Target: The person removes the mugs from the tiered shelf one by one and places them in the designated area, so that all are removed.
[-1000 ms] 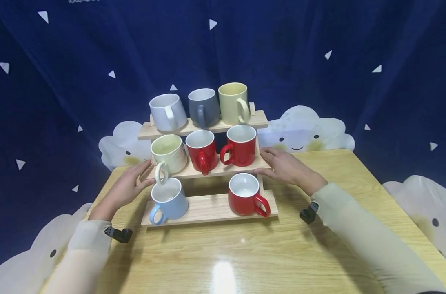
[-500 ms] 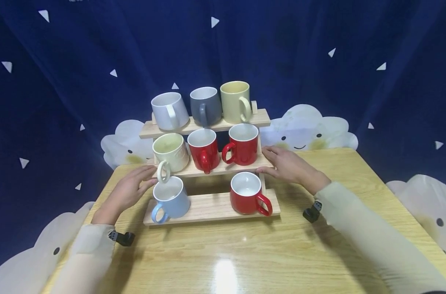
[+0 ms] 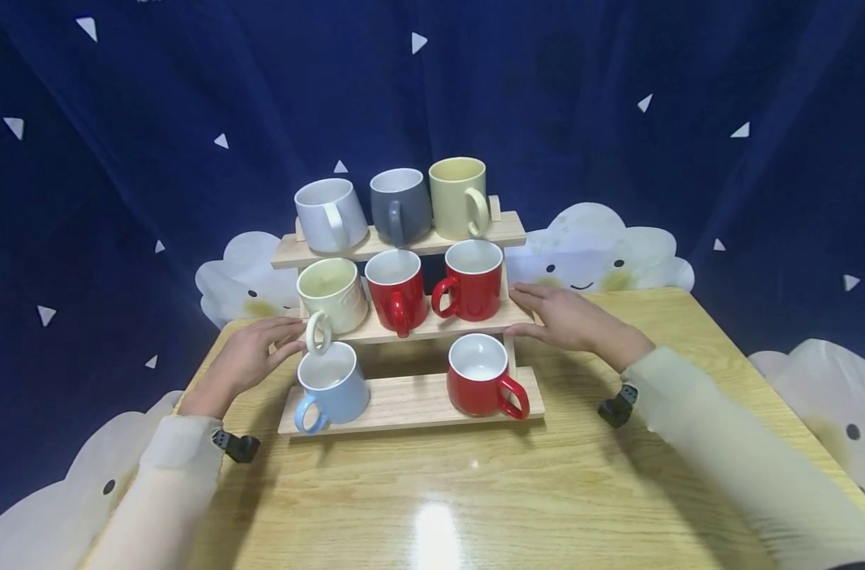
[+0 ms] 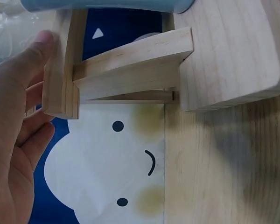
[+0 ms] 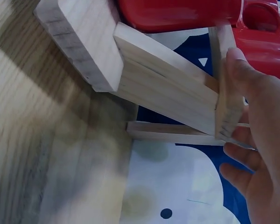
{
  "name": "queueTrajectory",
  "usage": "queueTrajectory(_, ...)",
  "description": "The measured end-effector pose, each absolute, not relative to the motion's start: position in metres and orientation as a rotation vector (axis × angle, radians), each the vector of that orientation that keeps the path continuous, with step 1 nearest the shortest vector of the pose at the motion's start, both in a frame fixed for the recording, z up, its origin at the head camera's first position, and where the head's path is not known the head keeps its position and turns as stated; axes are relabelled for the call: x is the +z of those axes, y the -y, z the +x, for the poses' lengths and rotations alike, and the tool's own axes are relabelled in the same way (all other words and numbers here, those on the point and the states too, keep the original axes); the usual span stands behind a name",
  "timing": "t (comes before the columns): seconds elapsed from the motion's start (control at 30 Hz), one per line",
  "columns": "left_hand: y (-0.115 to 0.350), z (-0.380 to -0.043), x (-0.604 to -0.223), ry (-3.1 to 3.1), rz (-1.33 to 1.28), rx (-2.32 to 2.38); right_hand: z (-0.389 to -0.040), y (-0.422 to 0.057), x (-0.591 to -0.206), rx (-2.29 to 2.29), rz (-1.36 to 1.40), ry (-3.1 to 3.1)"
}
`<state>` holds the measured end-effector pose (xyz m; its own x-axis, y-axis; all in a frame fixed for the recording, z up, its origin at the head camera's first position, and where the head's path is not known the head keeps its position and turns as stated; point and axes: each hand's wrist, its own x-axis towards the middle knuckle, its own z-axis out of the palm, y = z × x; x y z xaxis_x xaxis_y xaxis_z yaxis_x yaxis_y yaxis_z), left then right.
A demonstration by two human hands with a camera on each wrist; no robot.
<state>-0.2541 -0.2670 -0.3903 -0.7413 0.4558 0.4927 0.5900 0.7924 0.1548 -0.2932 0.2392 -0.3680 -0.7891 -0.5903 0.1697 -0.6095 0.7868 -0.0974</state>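
Note:
A three-tier wooden mug rack [image 3: 411, 402] stands on the table in the head view. My left hand [image 3: 250, 356] grips the left end of its middle shelf, thumb along the front edge and fingers behind the board [image 4: 63, 70]. At the opposite end of that shelf, my right hand [image 3: 570, 318] holds the board [image 5: 226, 88] between thumb and fingers. Nearest the left hand are a cream mug [image 3: 328, 297] and, below it, a light blue mug [image 3: 335, 388]. Close to the right hand sit a red mug [image 3: 478, 289] and a lower red mug [image 3: 475, 384].
Another red mug [image 3: 396, 289] sits mid-shelf. Along the top shelf are a white mug [image 3: 328, 214], a grey-blue mug [image 3: 407, 210] and a pale yellow mug [image 3: 449, 206]. A dark blue curtain [image 3: 546, 95] hangs behind the wooden table [image 3: 347, 507].
The left fingers have come in closer over the shelf's end. My right hand and forearm have shifted slightly right. The mugs keep their places on the rack.

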Motion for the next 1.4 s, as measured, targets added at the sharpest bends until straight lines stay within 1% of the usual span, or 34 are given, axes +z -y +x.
queueTrajectory(0.37, 0.265, -0.258, -0.399, 2.501, -0.773, -0.483, -0.291, -0.249, -0.339, 0.229, 1.045, 2.788)
queueTrajectory(0.53, 0.267, -0.257, -0.4, 2.502, -0.74, -0.502, -0.29, -0.253, -0.319, 0.275, 0.979, 2.779)
queueTrajectory(0.83, 0.266, -0.262, -0.392, 2.497, -0.759, -0.53, -0.293, -0.255, -0.288, 0.343, 0.867, 2.757)
queueTrajectory(1.1, 0.267, -0.263, -0.389, 2.55, -0.724, -0.56, -0.298, -0.242, -0.271, 0.558, 0.699, 2.78)
queueTrajectory(1.4, 0.266, -0.261, -0.389, 2.555, -0.72, -0.56, -0.31, -0.218, -0.251, 0.714, 0.62, 2.763)
